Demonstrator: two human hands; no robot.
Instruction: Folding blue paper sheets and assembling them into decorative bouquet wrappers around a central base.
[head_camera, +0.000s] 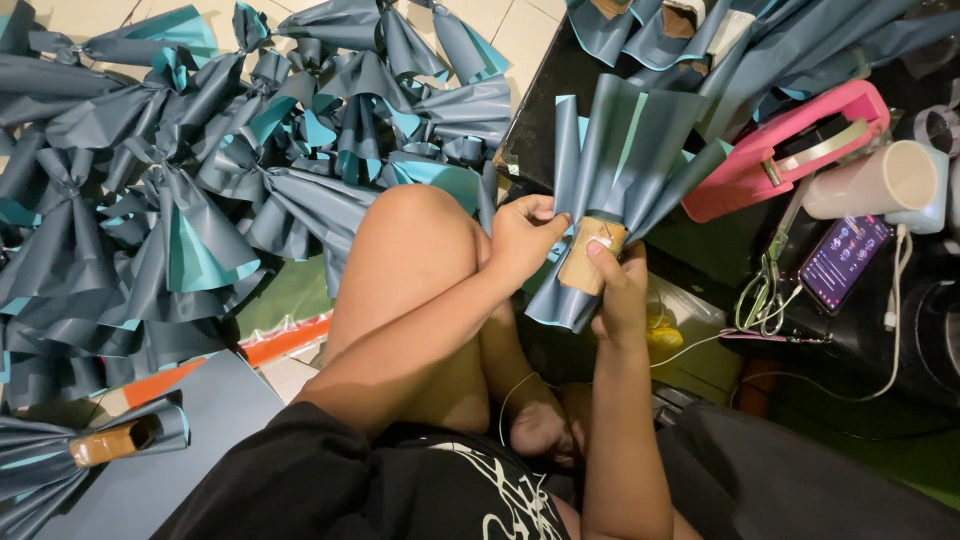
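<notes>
A pleated wrap (640, 140) of slate-blue paper with a teal underside is held at centre frame, gathered around a brown cardboard core (592, 255). The left hand (525, 235) is closed on the gathered neck from the left, fingers curled over the paper; the right hand (618, 290) is clasped around the core from below, the thumb pressed flat against the cardboard.

The wrap is judged light and thin, crisp enough to keep its folds yet easily creased or torn. The sheen suggests a slippery face, so the firm core at the neck is reckoned the safest place to be gripped, the flared pleats being left untouched.

A heap of finished wraps (200, 160) is spread over the tiled floor at upper left, and one more (110, 440) is seen at lower left with its core showing. At right, a dark bench (545, 120) is crowded with a pink tape dispenser (790, 150), a pale mug (880, 180), a lit phone (845, 260) and green-handled scissors (765, 290). The work is done seated, one bare knee (420, 230) raised.
</notes>
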